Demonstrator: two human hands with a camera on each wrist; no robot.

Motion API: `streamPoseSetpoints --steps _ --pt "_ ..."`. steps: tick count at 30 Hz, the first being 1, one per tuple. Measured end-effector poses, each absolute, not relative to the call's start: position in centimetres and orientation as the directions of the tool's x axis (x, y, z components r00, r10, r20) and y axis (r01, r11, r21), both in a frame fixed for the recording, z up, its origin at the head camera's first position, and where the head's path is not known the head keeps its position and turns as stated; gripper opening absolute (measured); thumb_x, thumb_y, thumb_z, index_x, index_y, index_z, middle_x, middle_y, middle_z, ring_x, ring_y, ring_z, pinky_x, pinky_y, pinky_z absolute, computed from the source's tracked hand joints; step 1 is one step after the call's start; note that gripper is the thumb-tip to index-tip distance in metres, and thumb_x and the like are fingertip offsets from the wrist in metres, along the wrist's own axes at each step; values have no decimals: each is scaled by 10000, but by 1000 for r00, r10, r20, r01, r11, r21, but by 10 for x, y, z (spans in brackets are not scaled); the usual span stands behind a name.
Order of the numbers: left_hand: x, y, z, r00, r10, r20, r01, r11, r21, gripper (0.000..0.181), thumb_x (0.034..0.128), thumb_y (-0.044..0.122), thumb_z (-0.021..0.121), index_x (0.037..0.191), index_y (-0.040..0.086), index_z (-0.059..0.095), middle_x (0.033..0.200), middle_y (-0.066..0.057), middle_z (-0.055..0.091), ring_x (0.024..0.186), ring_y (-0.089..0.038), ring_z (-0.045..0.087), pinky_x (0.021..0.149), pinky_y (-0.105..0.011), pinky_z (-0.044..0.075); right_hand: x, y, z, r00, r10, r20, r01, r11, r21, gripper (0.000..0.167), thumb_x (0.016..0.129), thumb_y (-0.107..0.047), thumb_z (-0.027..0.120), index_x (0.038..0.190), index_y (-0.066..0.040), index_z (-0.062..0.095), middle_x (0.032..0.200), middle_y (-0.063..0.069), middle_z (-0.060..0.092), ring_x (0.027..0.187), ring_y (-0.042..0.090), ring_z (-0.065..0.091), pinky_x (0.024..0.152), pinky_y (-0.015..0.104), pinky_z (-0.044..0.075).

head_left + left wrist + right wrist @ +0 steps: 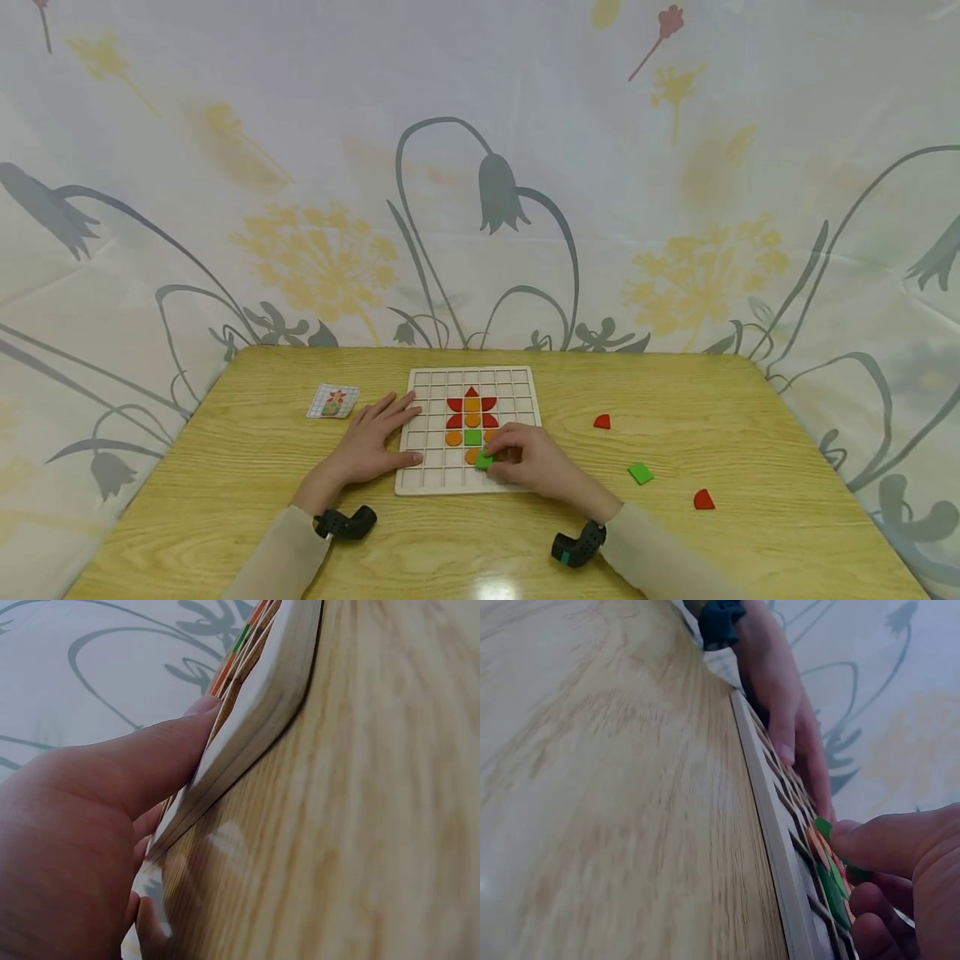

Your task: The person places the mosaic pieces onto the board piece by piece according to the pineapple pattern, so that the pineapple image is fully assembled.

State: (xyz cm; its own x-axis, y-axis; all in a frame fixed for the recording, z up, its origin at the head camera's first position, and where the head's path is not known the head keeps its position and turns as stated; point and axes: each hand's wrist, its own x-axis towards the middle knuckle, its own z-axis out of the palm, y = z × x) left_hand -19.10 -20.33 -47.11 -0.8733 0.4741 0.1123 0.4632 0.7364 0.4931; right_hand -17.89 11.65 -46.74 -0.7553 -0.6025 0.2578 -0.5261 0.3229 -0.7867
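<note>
A pale gridded board [435, 477] lies on the table, with red, orange and green flat pieces set in a figure at its middle. My right hand [534, 463] pinches a green square tile [483, 460] between thumb and fingers over the lower part of that figure. In the right wrist view, more green pieces [831, 896] lie on the board just below the held tile. My left hand [366, 443] rests on the board's left edge, fingers spread; the left wrist view shows its thumb [161, 754] on the rim. My right hand hides some cells.
Left of the board lies a small pattern card [333, 401] printed with a similar figure. On the right are a red quarter-round piece [602, 422], a green square [641, 473] and another red piece [703, 500]. A flowered cloth [465, 275] hangs behind the table.
</note>
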Motion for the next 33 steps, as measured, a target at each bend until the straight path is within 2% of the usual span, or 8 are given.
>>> streamPoseSetpoints --steps 7,11,18,33 --pt "-191 -203 -474 -876 469 113 461 742 486 763 895 543 672 1512 143 466 1625 -57 274 1491 -374 170 1126 -649 113 -180 97 -468 -706 -633 317 -600 296 -743 132 875 -87 775 1006 -98 766 1033 -8 685 734 43 558 645 225 501" --pt "-191 -202 -474 -880 463 110 453 747 487 767 893 553 669 1510 143 470 1624 -51 277 1489 -372 177 1124 -653 116 -181 87 -466 -693 -655 302 -613 314 -725 132 893 -97 760 1023 -115 768 1049 -31 688 747 28 565 653 221 503" --pt "-191 -203 -473 -880 464 106 452 745 491 760 895 538 672 1508 138 471 1625 -52 277 1491 -372 172 1126 -648 117 -183 76 -463 -732 -648 212 -569 411 -712 135 904 -109 749 1029 -151 773 1034 -72 701 725 23 544 637 218 484" --pt "-192 -203 -473 -876 467 120 461 741 487 760 894 537 677 1506 135 474 1622 -54 280 1487 -380 181 1122 -648 122 -178 71 -461 -767 -615 180 -533 455 -714 109 912 -88 734 1005 -129 772 1063 -35 661 746 36 539 656 226 478"
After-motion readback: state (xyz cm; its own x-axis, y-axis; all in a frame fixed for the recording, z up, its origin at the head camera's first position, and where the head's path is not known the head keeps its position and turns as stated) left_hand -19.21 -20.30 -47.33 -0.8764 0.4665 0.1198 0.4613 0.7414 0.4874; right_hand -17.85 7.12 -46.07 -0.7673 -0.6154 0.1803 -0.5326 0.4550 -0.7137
